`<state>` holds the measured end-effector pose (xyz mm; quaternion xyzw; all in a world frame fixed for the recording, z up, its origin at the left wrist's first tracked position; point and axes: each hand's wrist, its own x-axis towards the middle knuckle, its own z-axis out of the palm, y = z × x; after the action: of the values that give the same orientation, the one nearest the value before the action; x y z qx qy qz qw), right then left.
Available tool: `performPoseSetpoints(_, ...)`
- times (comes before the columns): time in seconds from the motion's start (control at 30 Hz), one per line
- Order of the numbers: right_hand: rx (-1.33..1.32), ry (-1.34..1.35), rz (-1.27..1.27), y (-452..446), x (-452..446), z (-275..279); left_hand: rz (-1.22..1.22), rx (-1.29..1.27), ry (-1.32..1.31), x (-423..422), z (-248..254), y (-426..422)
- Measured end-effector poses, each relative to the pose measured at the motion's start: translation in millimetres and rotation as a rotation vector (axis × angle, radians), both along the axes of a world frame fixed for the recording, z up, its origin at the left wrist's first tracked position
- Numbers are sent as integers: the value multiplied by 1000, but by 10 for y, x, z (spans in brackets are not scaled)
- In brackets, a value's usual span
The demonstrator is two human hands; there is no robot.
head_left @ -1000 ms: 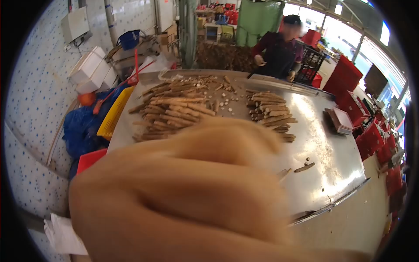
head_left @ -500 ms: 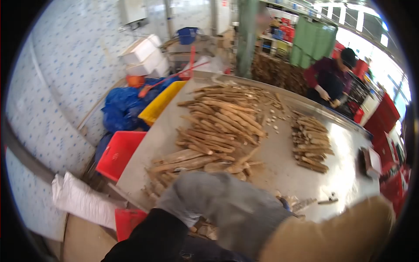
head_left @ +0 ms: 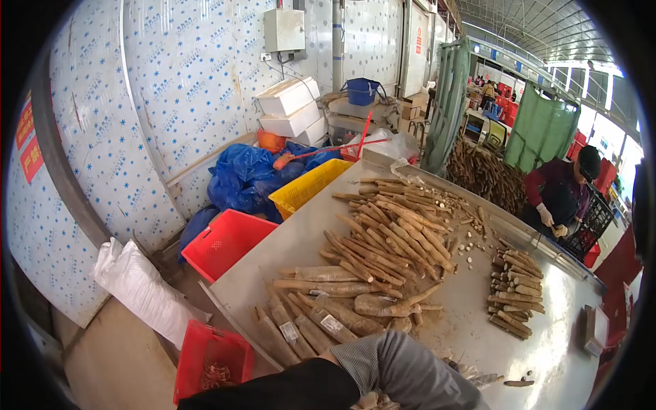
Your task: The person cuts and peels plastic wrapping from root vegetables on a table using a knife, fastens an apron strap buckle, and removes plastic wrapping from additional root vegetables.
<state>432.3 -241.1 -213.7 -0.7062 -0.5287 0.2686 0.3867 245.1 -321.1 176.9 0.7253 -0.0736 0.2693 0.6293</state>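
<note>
My left hand (head_left: 420, 372), in what looks like a grey glove with a ribbed cuff, reaches across the bottom middle of the head view. A black sleeve (head_left: 294, 383) covers that arm. Its fingers are cut off or hidden, so I cannot make out a grip. My right hand is out of frame. Just beyond the left hand lie bundles of brown, stick-like roots (head_left: 321, 321), some wrapped in clear film with white labels (head_left: 331, 324). A larger pile of loose roots (head_left: 403, 236) lies farther up the metal table (head_left: 451, 314).
A smaller root stack (head_left: 517, 290) and a small box (head_left: 596, 330) sit on the right. Red crates (head_left: 229, 242), a yellow crate (head_left: 311, 186) and a white sack (head_left: 147, 290) stand left. Another person (head_left: 560, 191) works beyond the far edge.
My view has swung left, so everything appears shifted rightward. The grey-covered hand sits lower in the frame. A blurred tan shape at bottom right has gone out of view.
</note>
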Motion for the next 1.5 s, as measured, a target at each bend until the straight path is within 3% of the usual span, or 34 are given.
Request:
performPoseSetpoints(0.03, 124, -101, 44, -24, -19, 60, -9, 2, -3, -6, -3, -3)
performPoseSetpoints(0.1, 90, -57, 31, -143, -149, 437, -31, -5, 0, -2, -2, 2)
performPoseSetpoints(0.2, 43, 1, 126, -94, -104, 433, -66, -30, 0, -15, -23, -4)
performPoseSetpoints(0.23, 47, -45, 93, -175, -185, 679, -79, -49, 0, -33, -8, 7)
performPoseSetpoints(0.3, -57, 106, 66, -184, -202, 711, -98, -91, 14, -101, -39, 20)
performPoseSetpoints(0.37, 34, 122, 148, -221, -248, 744, -87, -150, 47, -239, -69, 47)
performPoseSetpoints(0.4, 12, 414, 179, -133, -182, 396, -59, -180, 66, -345, -107, 71)
performPoseSetpoints(0.47, -78, 243, 175, -210, -224, 406, 51, -252, 97, -580, -228, 107)
performPoseSetpoints(0.57, 137, -14, 167, -250, -64, -247, 388, -242, 108, -873, -603, 149)
performPoseSetpoints(0.6, -68, -285, 184, -323, -167, 252, 444, -423, 211, -963, -745, 168)
performPoseSetpoints(0.63, -18, -300, 161, -340, -177, 340, 502, -603, 320, -1049, -884, 179)
performPoseSetpoints(0.7, 124, -305, 126, -355, -90, 296, 819, -326, 458, -1204, -1125, 210)
performPoseSetpoints(0.77, -144, 9, 78, -309, 35, 286, 1004, -90, 306, -1371, -870, 121)
performPoseSetpoints(0.8, -94, -53, 80, -315, 40, 354, 1098, 39, 226, -1456, -587, 35)
performPoseSetpoints(0.83, -48, -199, 37, -298, 33, 410, 1231, 8, 79, -1527, -360, -97)
performPoseSetpoints(0.87, -2, -343, -7, -274, 16, 470, 1382, 335, -160, -1647, -182, -189)
performPoseSetpoints(0.9, 10, -267, 0, -265, -1, 570, 1376, 328, -159, -1733, 62, -334)
performPoseSetpoints(0.97, 184, -290, 75, -235, 25, 536, 1351, 804, -367, -1885, 690, -673)
performPoseSetpoints(1.0, 125, -294, 75, -242, -40, 647, 1328, 1009, -446, -1947, 922, -809)
performPoseSetpoints(1.1, 101, -252, 73, -217, -150, 703, 1243, 1427, -596, -1968, 1215, -1109)
performPoseSetpoints(1.2, 156, -200, 109, -220, -252, 719, 1167, 1559, -631, -1917, 1193, -1163)
performPoseSetpoints(1.5, 87, -140, 116, -245, -444, 900, 1049, 1484, -621, -1807, 956, -926)
